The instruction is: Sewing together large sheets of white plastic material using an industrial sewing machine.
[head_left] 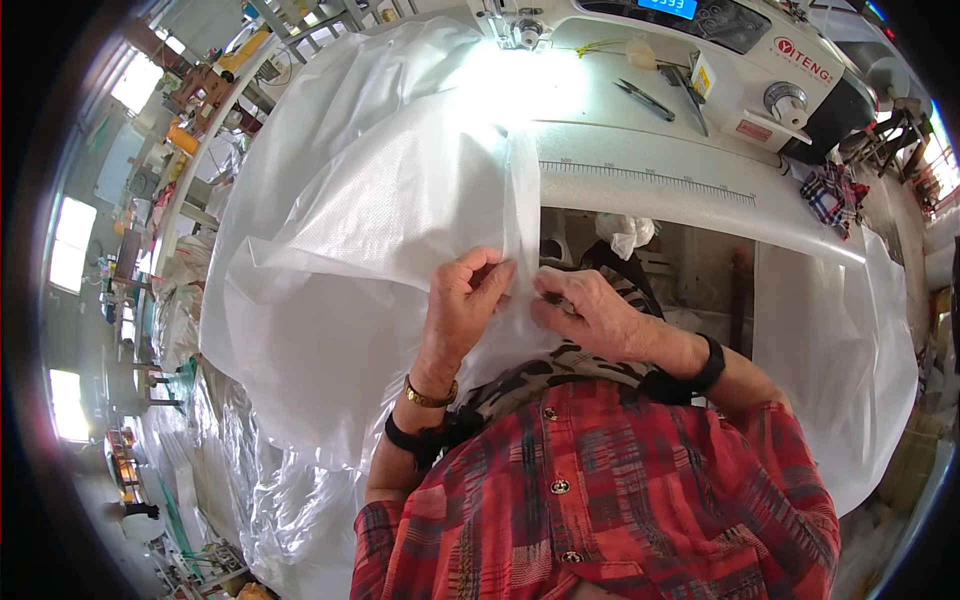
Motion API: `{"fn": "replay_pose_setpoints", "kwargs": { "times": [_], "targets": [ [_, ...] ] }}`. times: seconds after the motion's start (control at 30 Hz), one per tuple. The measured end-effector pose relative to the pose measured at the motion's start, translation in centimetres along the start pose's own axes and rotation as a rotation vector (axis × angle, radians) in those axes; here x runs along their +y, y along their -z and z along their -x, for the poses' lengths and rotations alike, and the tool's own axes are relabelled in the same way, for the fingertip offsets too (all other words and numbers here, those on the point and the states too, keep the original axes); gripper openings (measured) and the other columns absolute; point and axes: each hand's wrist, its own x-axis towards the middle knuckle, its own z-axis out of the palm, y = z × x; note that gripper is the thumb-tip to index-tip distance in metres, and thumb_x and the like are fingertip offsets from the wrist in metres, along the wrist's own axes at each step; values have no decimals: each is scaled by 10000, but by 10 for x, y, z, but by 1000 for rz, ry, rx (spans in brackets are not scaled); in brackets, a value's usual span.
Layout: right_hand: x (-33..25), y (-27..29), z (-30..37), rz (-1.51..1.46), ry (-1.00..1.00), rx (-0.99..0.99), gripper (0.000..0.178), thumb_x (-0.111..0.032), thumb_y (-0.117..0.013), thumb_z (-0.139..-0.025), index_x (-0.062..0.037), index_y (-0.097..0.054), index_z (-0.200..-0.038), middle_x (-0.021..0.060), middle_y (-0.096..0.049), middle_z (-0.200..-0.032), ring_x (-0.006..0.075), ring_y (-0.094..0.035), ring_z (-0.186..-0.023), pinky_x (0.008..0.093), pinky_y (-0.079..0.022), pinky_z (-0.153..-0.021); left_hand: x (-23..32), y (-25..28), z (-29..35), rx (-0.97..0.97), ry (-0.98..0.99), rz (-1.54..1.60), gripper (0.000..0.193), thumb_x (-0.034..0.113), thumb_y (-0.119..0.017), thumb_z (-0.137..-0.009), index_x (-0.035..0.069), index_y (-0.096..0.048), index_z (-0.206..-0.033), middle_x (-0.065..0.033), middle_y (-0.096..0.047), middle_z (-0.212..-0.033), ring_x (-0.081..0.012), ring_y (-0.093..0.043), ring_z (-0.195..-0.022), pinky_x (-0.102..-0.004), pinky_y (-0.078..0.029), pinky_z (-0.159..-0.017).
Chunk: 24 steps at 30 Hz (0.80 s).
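A large sheet of white woven plastic fabric (390,190) spreads from the sewing machine (690,30) down over my lap. Its folded edge runs from under the lit needle area toward me. My left hand (465,300) pinches this edge between thumb and fingers. Just to the right, my right hand (590,310) has its fingers curled and pressed together at the same edge, gripping the fabric. The needle and presser foot (527,35) are at the top, partly lost in the lamp's glare.
Tweezers (645,99) and a dark slim tool (686,100) lie on the machine bed, which carries a ruler scale (650,178). A checked cloth (833,197) hangs at its right end. More white sheeting (830,350) drapes at right; crumpled clear plastic (290,510) lies lower left.
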Motion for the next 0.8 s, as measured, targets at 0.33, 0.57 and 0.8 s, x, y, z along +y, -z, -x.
{"fn": "replay_pose_setpoints", "kwargs": {
  "times": [0.33,0.57,0.8],
  "targets": [
    [-25,-23,-8,-10,2,-88,157,-161,-603,-886,-20,-542,-920,190,-601,-672,390,-627,-668,457,-482,-592,0,8,2,32,-93,-151,84,17,-564,-923,-40,-622,-904,30,-510,-657,-40,-440,-607,-222,-367,-525],
    [-29,-32,-20,96,86,-193,153,-130,-608,-887,-12,-515,-919,181,-582,-635,392,-607,-623,441,-455,-539,-2,13,3,106,-11,-5,133,88,-629,-920,-40,-622,-888,33,-525,-673,-34,-423,-615,-225,-360,-525],
    [29,-54,-51,-332,-250,411,179,-155,-604,-885,-5,-550,-968,160,-635,-728,281,-643,-649,397,-488,-602,34,55,-2,170,-164,-307,149,121,-658,-906,-24,-628,-902,-30,-566,-666,-71,-470,-590,-261,-391,-535]
  ]
}}
